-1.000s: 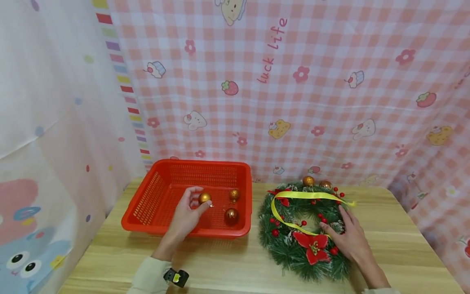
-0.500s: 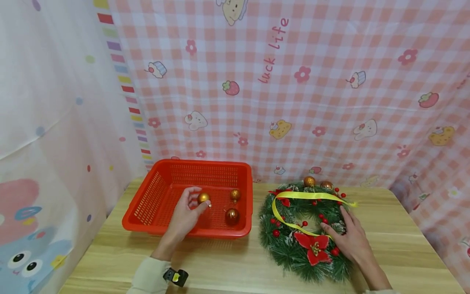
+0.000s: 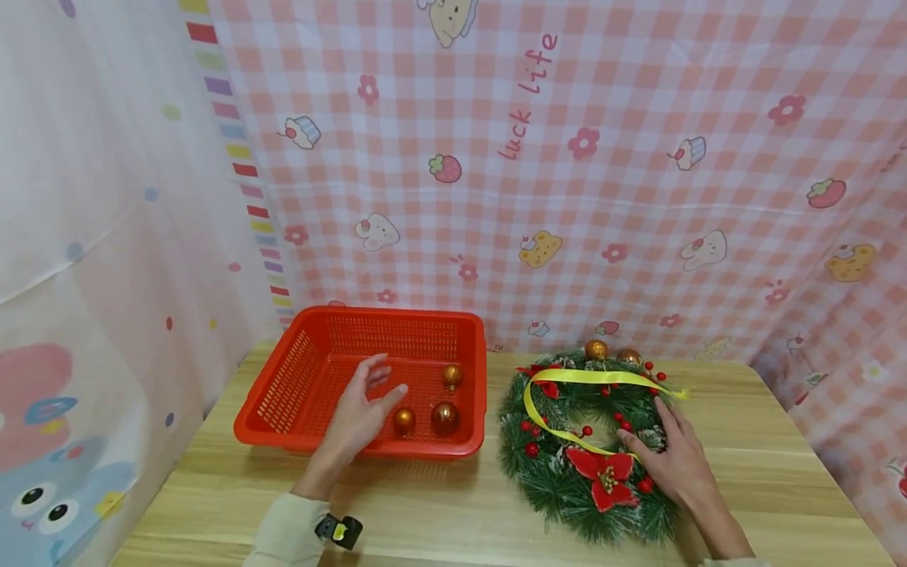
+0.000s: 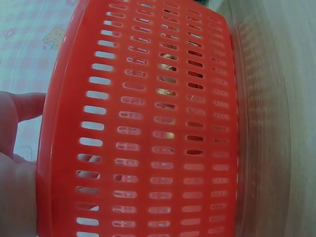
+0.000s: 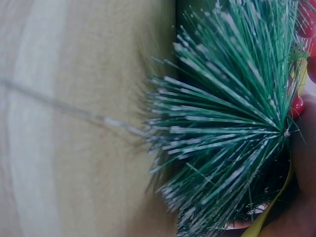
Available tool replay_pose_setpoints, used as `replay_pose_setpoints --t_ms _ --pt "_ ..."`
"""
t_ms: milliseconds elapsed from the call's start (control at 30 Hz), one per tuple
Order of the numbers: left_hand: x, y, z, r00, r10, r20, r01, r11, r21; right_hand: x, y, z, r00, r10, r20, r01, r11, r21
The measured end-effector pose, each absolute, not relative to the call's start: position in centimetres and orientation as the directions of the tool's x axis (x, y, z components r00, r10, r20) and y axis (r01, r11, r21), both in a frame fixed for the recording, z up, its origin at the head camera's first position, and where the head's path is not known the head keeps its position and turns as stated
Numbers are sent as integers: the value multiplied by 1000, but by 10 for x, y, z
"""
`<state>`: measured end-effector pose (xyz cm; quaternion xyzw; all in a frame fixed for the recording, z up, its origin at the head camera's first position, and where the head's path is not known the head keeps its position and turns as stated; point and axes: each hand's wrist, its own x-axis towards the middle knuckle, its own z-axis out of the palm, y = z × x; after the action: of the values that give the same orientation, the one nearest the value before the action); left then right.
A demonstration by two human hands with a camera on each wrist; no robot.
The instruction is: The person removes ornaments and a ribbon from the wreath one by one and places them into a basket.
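My left hand (image 3: 357,413) hovers over the red plastic basket (image 3: 262,421), fingers relaxed and thumb spread, holding nothing. Just below the thumb, a small gold bauble (image 3: 405,420) lies on the basket floor. Beside it are a larger shiny bauble (image 3: 446,418) and a glittery one (image 3: 452,376). In the left wrist view the slotted basket wall (image 4: 148,113) fills the middle, with part of the hand at left. My right hand (image 3: 676,465) rests on the right side of a green Christmas wreath (image 3: 527,465), fingers mostly straight. Needles hide some fingertips.
A yellow ribbon (image 3: 602,376) loops over the wreath, which carries a red poinsettia (image 3: 605,476), red berries and gold baubles (image 3: 596,350) at its back edge. Both basket and wreath stand on a wooden table (image 3: 439,512). A checked curtain (image 3: 482,213) hangs directly behind.
The left hand has let go of the small gold bauble, which has dropped to the basket floor towards the front. The right hand and wreath have stayed put.
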<state>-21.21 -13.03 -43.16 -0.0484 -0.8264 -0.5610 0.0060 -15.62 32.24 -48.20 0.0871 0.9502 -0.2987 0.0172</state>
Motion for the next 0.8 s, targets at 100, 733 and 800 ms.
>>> replay_pose_setpoints --t_ms 100,733,800 --pt "-211 -123 -431 -988 102 118 150 418 896 -156 322 -482 -984 156 -82 175 807 -564" --pt "-198 -43 -436 -923 376 77 355 760 545 -158 330 -487 -998 68 -9 60 796 -602" --pt "-198 -42 -436 -914 400 65 373 767 523 -159 335 -486 -999 37 13 21 795 -607"
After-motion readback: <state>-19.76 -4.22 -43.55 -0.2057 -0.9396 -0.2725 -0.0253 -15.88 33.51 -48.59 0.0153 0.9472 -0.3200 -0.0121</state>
